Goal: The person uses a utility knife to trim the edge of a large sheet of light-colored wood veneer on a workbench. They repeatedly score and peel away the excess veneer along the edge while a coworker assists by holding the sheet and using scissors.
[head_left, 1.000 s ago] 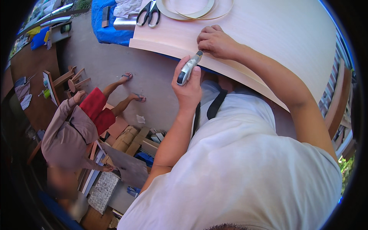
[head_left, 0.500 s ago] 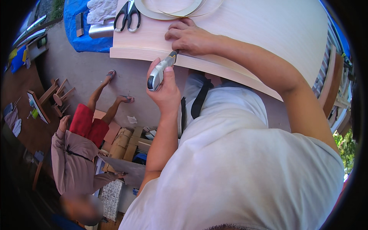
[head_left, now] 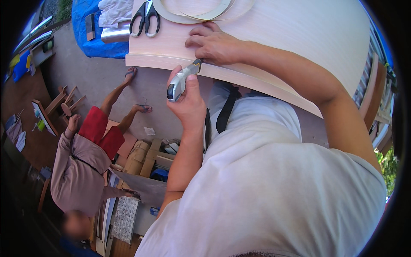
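My left hand [head_left: 188, 103] is wrapped round a grey and black utility knife [head_left: 180, 83], its front end up against the edge of a pale wood-grain panel [head_left: 295, 38]. My right hand [head_left: 219, 46] lies on the panel just past the knife's front end, fingers bent and apart. Its thumb and forefinger come close to the knife, and whatever is under the fingertips is hidden. The blade cannot be made out. Beyond the right hand lies a coil of thin pale edging strip [head_left: 180, 18]. Black-handled scissors [head_left: 144, 23] rest to its left.
Left of the panel, a blue sheet [head_left: 87, 48] carries a white cloth [head_left: 114, 13] and a dark block [head_left: 90, 27]. Another person [head_left: 81, 167] in red shorts stands on the left beside cardboard and boards [head_left: 145, 156]. A small wooden stool [head_left: 67, 109] lies farther left.
The knife and my left hand have shifted very slightly right, along with the whole view. The other person's feet and body have moved. My right hand keeps its place on the panel.
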Available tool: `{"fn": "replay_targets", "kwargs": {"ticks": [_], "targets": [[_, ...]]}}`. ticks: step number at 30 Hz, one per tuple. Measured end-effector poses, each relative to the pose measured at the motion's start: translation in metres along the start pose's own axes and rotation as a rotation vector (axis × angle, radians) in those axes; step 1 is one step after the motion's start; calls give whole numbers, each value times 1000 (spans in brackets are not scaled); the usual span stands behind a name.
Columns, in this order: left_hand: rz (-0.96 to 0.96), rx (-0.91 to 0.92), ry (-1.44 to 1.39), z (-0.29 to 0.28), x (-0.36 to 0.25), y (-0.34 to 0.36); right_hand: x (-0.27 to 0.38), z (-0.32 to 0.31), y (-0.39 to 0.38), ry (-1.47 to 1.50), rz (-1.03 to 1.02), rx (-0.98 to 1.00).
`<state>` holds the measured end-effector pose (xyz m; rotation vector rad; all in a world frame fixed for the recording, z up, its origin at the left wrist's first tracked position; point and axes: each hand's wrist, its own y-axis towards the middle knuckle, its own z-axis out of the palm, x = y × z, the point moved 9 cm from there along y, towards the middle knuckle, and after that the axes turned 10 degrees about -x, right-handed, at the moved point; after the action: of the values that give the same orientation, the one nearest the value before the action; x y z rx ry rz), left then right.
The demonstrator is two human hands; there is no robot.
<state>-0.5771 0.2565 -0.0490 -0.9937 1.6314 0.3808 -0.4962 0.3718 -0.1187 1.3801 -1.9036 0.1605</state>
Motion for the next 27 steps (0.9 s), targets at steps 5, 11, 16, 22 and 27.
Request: {"fn": "replay_targets", "kwargs": {"ticks": [5, 11, 16, 22, 27], "targets": [[19, 32, 26, 4, 2, 0, 1, 0, 1, -3, -14, 4], [124, 80, 55, 3, 5, 6, 1, 1, 3, -7, -7, -5], [146, 85, -32, 2, 9, 8, 1, 2, 3, 16, 5, 8], [133, 105, -156, -1, 10, 6, 0, 1, 5, 40, 31, 16], [171, 127, -146, -8, 17, 10, -1, 6, 9, 25, 70, 25]]}}
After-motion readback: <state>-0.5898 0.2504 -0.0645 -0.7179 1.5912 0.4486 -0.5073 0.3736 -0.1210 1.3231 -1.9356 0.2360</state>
